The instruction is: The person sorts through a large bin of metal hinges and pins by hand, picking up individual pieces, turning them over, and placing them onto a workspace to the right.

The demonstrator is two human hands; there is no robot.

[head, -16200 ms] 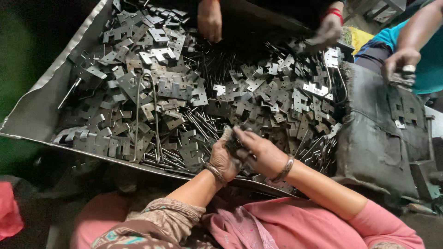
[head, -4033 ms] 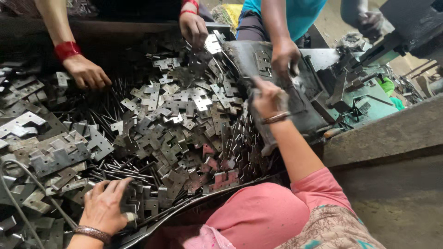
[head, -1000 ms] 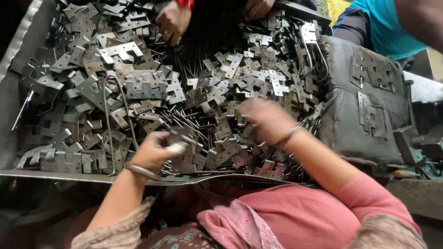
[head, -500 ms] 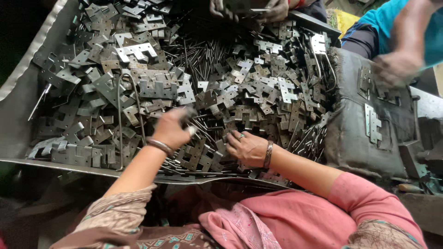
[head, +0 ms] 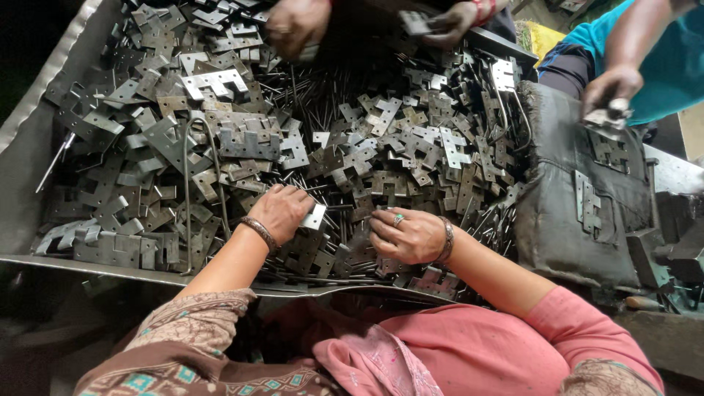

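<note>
- Metal, flat and pale grey, the small hinge leaf [head: 314, 216] sat in the fingers of the left hand [head: 282, 213], closed on it, just above the heap near the front edge of the tray.
- The right hand [head: 407, 235], with a ring and a bangle, lay palm-down on the heap just beside the left one; its fingers were curled on the pieces, but whether they gripped one I cannot tell.
- Under both hands was the heap of grey stamped hinge plates [head: 242, 143] mixed with thin dark steel pins [head: 308, 110].
- All of this filled the wide sheet-metal tray [head: 29, 110], its left wall sloping up.
- A long bent wire rod [head: 187, 198] lay across the plates to the left of the left hand.
- To the right stood a dark worn block [head: 572, 213] with some hinge plates on its top.
- At the far side, other people's hands [head: 293, 26] reached into the heap, and another hand [head: 609, 88] held a piece over the block.
</note>
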